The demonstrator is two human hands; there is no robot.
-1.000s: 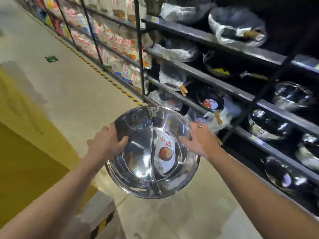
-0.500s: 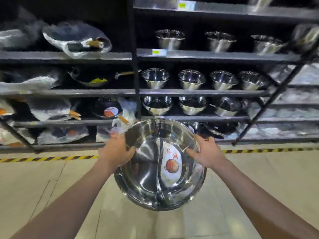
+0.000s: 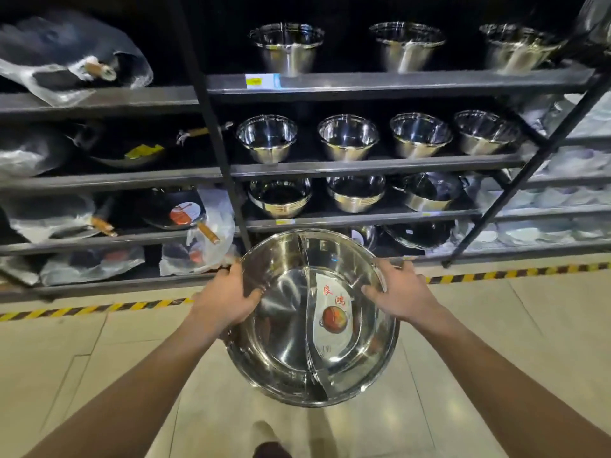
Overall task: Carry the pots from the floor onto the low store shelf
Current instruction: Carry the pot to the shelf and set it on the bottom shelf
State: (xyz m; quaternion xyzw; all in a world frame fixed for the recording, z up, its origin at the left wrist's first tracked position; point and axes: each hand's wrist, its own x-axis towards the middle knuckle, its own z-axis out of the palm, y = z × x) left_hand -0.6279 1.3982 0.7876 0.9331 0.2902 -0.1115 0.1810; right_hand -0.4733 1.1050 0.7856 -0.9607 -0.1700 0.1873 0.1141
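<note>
Room: store aisle, pale tiled floor under the arms, striped hazard tape just beyond the hands.
Shelving: dark metal shelf rack ahead of both hands, steel bowls in rows, bagged pans beyond the left hand.
Pot: divided steel pot between the hands, off the floor, before the lowest shelf.
Left hand: clamped on left rim.
Right hand: clamped on right rim.
</note>
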